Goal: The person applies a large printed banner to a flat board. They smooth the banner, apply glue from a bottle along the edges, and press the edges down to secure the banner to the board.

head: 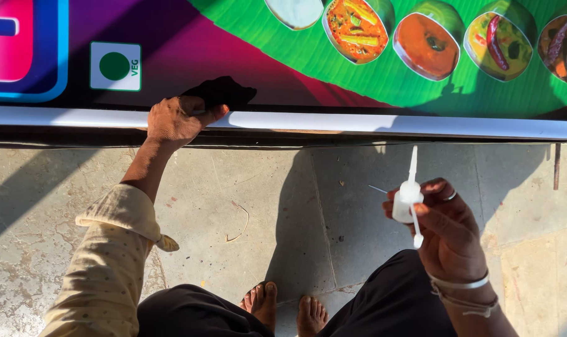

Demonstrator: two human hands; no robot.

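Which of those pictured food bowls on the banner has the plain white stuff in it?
The leftmost bowl, cut off by the top edge. The other four hold orange, yellow or brown dishes. The left hand rests on the banner's white frame below.

Glossy printed banner [358,68], smooth white plastic nozzle bottle [408,201], rough matt stone floor [246,187], cream cloth sleeve [108,262].

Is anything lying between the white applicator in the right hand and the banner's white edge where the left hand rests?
Nothing visible does. The right hand holds the white applicator with its nozzle pointing up toward the banner's white edge. Only bare stone floor lies between them. The left hand presses that edge well off to the side.
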